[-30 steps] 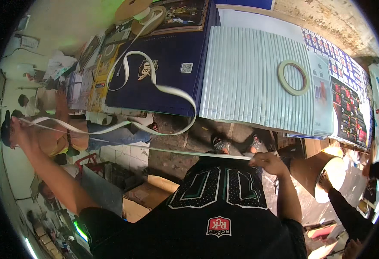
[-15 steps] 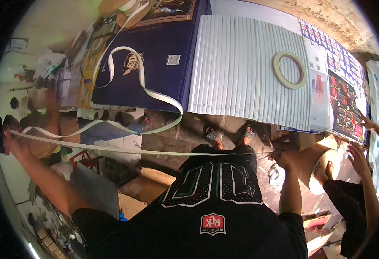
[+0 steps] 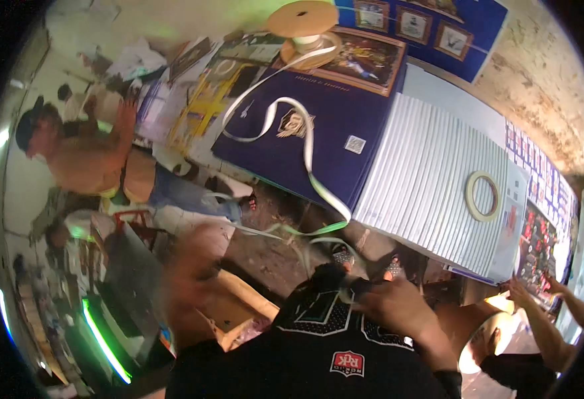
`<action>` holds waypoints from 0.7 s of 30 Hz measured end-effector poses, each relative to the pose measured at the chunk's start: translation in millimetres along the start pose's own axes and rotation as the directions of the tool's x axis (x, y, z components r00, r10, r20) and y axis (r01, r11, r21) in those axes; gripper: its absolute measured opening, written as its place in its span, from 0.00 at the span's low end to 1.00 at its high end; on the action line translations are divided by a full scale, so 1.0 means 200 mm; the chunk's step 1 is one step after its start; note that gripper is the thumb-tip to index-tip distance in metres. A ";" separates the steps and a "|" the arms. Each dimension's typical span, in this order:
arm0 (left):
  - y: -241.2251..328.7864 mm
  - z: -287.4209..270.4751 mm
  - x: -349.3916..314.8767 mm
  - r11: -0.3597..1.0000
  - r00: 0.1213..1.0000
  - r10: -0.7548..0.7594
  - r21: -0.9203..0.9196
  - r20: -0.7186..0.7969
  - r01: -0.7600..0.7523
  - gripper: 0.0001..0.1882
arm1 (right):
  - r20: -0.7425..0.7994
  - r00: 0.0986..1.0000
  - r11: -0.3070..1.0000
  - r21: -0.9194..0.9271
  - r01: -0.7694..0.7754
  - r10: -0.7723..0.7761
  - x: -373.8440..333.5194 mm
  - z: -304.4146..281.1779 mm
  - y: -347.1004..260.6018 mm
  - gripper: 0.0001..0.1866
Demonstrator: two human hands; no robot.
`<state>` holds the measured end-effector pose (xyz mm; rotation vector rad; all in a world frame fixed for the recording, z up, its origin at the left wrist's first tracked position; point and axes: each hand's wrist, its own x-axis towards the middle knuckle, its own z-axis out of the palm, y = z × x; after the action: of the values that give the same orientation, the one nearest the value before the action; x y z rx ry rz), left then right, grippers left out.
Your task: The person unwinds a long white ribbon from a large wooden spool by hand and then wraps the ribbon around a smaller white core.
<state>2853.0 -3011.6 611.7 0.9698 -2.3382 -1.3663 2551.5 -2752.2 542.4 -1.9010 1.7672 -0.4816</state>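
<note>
A narrow white strip (image 3: 308,143) runs from a brown spool (image 3: 303,41) and curls across a dark blue printed board (image 3: 252,149). It drops over the near edge and hangs in blurred loops in front of my body. My right hand (image 3: 395,302) is closed at my chest, and a pale blurred bit of the strip shows at its fingers. Left of it, my left hand (image 3: 202,256) is raised above an open cardboard box and smeared by motion. Its fingers cannot be made out.
Beside the blue board lie pale ribbed strips (image 3: 431,173) with a roll of tape (image 3: 481,196) on them. Another person (image 3: 99,149) stands at the left. A co-worker's hands (image 3: 528,302) reach in at the right. An open cardboard box (image 3: 248,302) sits below.
My left hand has come in from the far left, and the stretched strip has gone slack. My right hand has moved left toward my chest. The view has turned, bringing the whole spool into sight.
</note>
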 end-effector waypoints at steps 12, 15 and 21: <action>0.02 0.63 0.04 0.945 0.919 0.328 -0.066 0.220 -0.321 0.12 | 0.204 0.935 0.956 0.102 0.273 -0.289 0.41 -0.23 -0.14 0.15; -0.03 0.63 0.05 0.920 0.885 0.385 -0.036 0.261 -0.390 0.10 | 0.081 0.969 0.952 0.221 0.213 -0.235 0.37 -0.32 -0.05 0.14; 0.17 0.79 0.12 0.947 0.923 0.303 0.028 0.235 -0.319 0.09 | 0.013 0.965 0.963 -0.059 0.262 -0.262 0.29 -0.24 -0.07 0.10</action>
<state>2737.9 -2911.1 556.1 0.4436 -2.5803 -1.3360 2540.7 -2814.4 584.3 -2.1900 1.5490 -0.5203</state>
